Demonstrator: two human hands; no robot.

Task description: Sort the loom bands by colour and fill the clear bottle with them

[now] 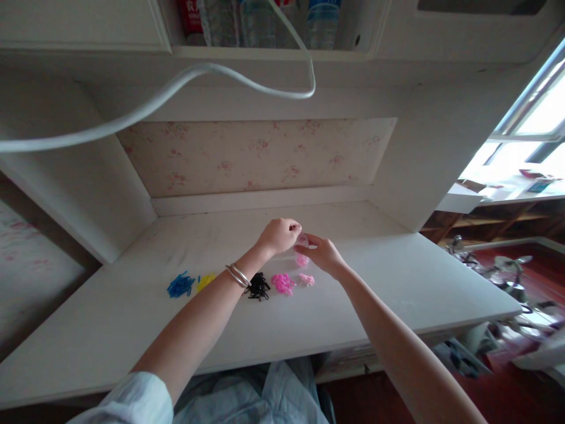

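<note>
Blue pile (pixel 180 284), yellow pile (pixel 205 282), black pile (pixel 258 287): laid out on bench (pixel 309 321).
Left hand (pixel 280 235): fingers together, grip hidden.
Pink pile (pixel 283 284), pale pile (pixel 306 280): same.
Clear piece (pixel 302 239): between hands; I'd say unfinished.
Right hand (pixel 324 253): fingers clamped on it.

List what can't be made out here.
In the head view:
Yellow pile: partly hidden by the left arm.
Left hand: its curl hides anything inside.
Clear item: partly covered by the right hand, too small to identify.
Bottles: tops cut off by the top edge.
Clutter, far right: blurred.
</note>
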